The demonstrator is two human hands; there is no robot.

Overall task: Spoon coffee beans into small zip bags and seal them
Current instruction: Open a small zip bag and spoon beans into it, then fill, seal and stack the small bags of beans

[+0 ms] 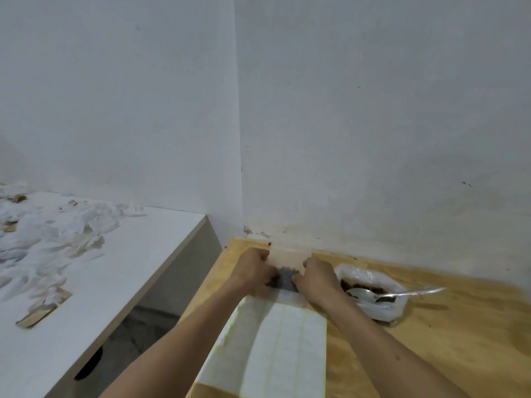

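White zip bags lie stacked at the frame's bottom centre on the wooden tabletop; just above, left hand and right hand — fingers curled — pinch a small zip bag of coffee beans. Right of centre, a spoon rests in the bean bag.

Small zip bag of coffee beans held upright at the far edge of the wooden table.

The zip bag is translucent white, its lower part dark with beans, its pale top edge up near the wall; whether the zip is closed is too blurred to tell. The left hand and right hand pinch its two sides. Just right sits an open clear plastic bag of brown beans with a metal spoon lying in it, handle pointing right. A stack of flat white bags lies nearer.
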